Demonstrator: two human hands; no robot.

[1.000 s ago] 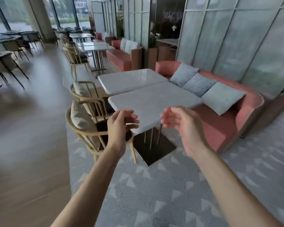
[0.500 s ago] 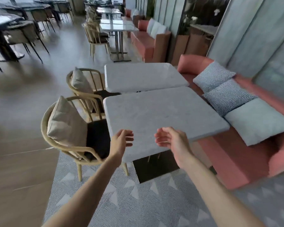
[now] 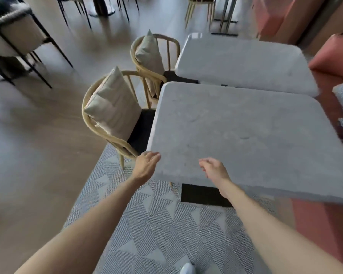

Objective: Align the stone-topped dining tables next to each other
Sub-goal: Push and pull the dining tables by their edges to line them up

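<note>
Two pale grey stone-topped tables stand close together, slightly askew. The near table (image 3: 246, 135) fills the middle of the head view on a dark base (image 3: 202, 194). The far table (image 3: 246, 62) lies behind it, with a narrow wedge-shaped gap between them. My left hand (image 3: 147, 165) is at the near table's front left corner, fingers straight against the edge. My right hand (image 3: 214, 170) hovers over the front edge with loosely curled fingers, holding nothing.
Two rattan chairs with beige cushions (image 3: 115, 111) (image 3: 149, 54) sit tucked at the tables' left side. A salmon sofa (image 3: 333, 56) with grey cushions runs along the right. A patterned grey rug (image 3: 156, 224) lies underfoot; dark chairs (image 3: 18, 36) stand far left.
I have stepped closer and the view has tipped down. Both hands have reached the near table's front edge, the left one now at its corner.
</note>
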